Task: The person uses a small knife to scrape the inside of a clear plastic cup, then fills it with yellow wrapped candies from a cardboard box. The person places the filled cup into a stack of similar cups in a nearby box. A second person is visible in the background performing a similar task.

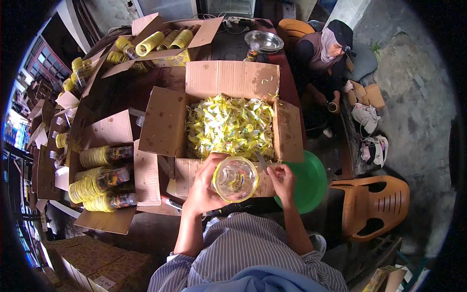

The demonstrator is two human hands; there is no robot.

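Observation:
My left hand [206, 184] is closed around a clear plastic cup [235, 179] with a yellow rim, its round mouth facing the camera. Between the fingers of my right hand [284, 179] is a flat blade [261, 162], its tip pointing up and left beside the cup. Both hands are at the near edge of an open cardboard box [162, 122]. That box is filled with yellow and clear plastic scraps [230, 126], some bearing print.
Stacked yellow-rimmed cups [98, 179] lie in a box at left, more [149, 43] in one at the far left. A green basin [310, 182] and an orange plastic chair [375, 208] stand at right. A metal bowl [264, 41] is at the back. Another person [321, 69] sits at upper right.

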